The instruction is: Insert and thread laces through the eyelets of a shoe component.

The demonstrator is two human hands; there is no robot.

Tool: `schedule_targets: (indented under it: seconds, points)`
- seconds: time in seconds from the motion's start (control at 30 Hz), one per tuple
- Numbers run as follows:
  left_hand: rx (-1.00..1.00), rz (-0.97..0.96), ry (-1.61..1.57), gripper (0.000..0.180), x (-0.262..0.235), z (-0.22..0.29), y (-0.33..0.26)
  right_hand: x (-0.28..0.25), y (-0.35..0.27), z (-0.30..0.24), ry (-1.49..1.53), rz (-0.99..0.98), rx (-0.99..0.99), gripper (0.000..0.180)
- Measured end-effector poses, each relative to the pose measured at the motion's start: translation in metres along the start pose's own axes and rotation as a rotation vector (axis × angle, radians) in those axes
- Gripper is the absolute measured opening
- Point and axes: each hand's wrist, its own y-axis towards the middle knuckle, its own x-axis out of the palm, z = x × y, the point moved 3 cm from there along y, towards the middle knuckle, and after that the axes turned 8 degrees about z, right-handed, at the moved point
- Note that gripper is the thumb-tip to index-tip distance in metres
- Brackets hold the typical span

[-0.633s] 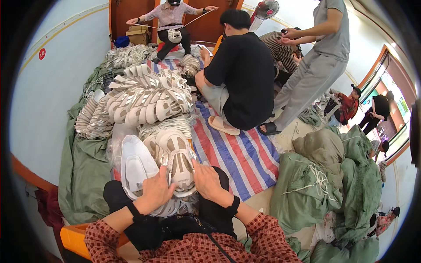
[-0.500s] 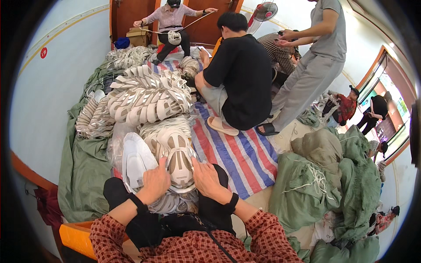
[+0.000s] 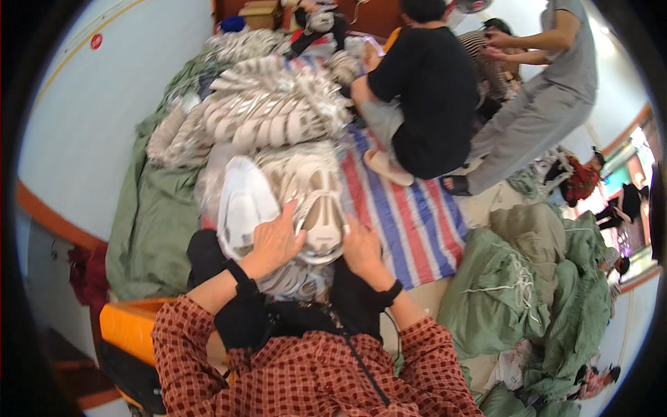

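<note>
In front of my lap lies a beige and white shoe upper [image 3: 323, 224], its opening facing up and its inside showing. My left hand [image 3: 275, 240] is closed on its left edge, while the fingers of my right hand [image 3: 363, 244] grip the right edge. Just left of it rests a white shoe-shaped piece [image 3: 244, 198], close by my left hand. More light uppers lie directly behind and beneath the one I hold. The fingertips are slightly blurred.
Beyond lies a large pile of nested uppers [image 3: 271, 111] on green sacking [image 3: 149, 236]. A striped sheet [image 3: 410, 236] spreads to the right, where a person in black [image 3: 434, 97] crouches. Stuffed green sacks [image 3: 486, 292] stand at right; an orange seat [image 3: 128, 326] is at lower left.
My view has tipped downward and shifted left, so the scene sits higher and further right. The held upper now shows its open inside instead of its front and top.
</note>
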Motion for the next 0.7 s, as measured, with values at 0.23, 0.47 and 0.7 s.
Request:
schedule_targets:
  seconds: [0.23,0.47,0.7]
  points:
    - [-0.072,-0.226,-0.034,0.064,-0.032,-0.003,-0.020,0.005,0.007,0.004,0.276,0.110,0.083,0.051]
    - [0.132,-0.202,-1.040,0.016,-0.142,0.099,-0.011,0.007,-0.003,0.006,0.376,0.203,0.046,0.047]
    - [0.622,-0.281,-1.582,0.009,-0.176,0.165,-0.050,-0.030,0.011,0.080,2.005,-0.099,0.549,0.050]
